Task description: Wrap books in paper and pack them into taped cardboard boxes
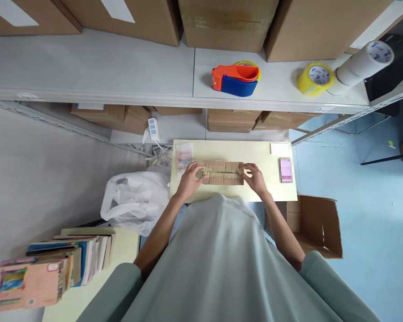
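A flat brown cardboard box (pixel 223 179) lies on the pale yellow table (pixel 221 150) in front of me, with a dark seam and shiny tape running along its length. My left hand (pixel 189 180) grips its left end between thumb and fingers. At the right end, my right hand (pixel 254 178) pinches the cardboard the same way. A clear packet with pinkish print (pixel 184 155) sits just beyond my left hand. To the right of my other hand are a purple pixelated item (pixel 285 170) and a white slip (pixel 280 148).
Above the table, a shelf (pixel 121 67) bears large cartons (pixel 228 27), an orange-blue tape dispenser (pixel 235 79) and tape rolls (pixel 315 79). White plastic bags (pixel 134 199) and a row of books (pixel 70 264) stand at left. An open carton (pixel 319 226) is at lower right.
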Tool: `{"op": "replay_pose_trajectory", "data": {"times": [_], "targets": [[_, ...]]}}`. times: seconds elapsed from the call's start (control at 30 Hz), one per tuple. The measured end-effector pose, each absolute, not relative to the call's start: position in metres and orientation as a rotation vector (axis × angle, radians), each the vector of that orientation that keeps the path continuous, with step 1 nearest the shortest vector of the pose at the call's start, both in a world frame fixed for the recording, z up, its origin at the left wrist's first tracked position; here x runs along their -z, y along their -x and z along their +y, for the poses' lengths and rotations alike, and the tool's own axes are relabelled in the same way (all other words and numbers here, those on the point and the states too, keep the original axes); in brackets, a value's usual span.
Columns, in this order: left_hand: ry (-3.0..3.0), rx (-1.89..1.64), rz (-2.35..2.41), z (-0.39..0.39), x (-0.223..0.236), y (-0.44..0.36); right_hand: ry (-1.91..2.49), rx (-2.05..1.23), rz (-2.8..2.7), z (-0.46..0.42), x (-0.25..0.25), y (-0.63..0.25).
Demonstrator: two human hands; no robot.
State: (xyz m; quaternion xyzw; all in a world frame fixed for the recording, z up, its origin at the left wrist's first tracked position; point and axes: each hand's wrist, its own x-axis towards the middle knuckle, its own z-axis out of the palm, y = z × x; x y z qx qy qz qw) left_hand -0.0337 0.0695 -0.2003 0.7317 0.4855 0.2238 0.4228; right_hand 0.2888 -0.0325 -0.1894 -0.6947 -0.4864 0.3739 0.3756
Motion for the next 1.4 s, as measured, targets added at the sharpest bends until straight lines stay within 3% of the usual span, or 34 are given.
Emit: {"op": "replay_pose_trajectory", "data": {"times": [0.37, 0.8, 1.0, 1.23, 1.4], "targets": [[-1.568, -0.712, 1.26, 0.054, 0.198, 0.01, 1.73, -0.907, -1.067, -0.037, 0.175, -0.29], [-1.642, -0.623, 1.299, 0.056, 0.193, 0.0, 1.796, -0.958, -1.137, -0.032, 0.178, -0.302], [-1.769, -0.697, 1.157, 0.091, 0.151, 0.001, 1.747, -0.705, -1.351, 0.015, 0.126, -0.303], [-1.778, -0.942, 0.951, 0.158, 0.065, -0.013, 1.688, -0.237, -1.687, 0.125, 0.035, -0.302], [-1.805, -1.104, 0.836, 0.187, 0.007, -0.018, 1.805, -0.04, -1.869, 0.208, 0.021, -0.314]]}}
